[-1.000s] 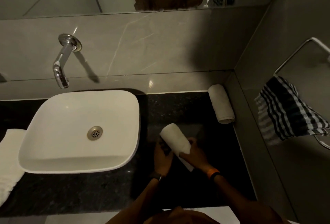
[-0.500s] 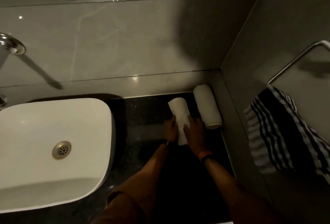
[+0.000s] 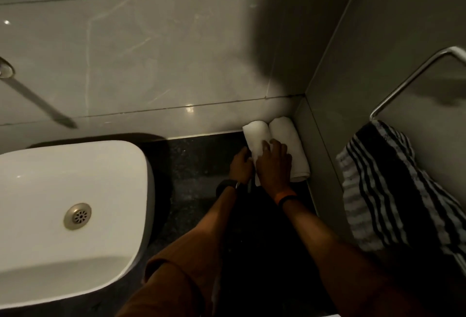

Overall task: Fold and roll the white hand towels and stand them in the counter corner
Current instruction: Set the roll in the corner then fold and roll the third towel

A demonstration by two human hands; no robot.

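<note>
Both the left hand (image 3: pixel 242 168) and right hand (image 3: pixel 273 165) grasp the rolled white hand towel (image 3: pixel 256 135), touching a second white roll (image 3: pixel 290 140) in the black counter's (image 3: pixel 196 165) corner; they should press it snug before releasing.

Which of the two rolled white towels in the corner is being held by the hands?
The left rolled white towel, the one farther from the side wall. Both hands grip its near end; the right rolled white towel lies untouched against the wall.

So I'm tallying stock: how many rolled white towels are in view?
2. One roll sits in the counter corner by the side wall; the second roll is against its left, held by both hands. Others may be out of frame.
</note>
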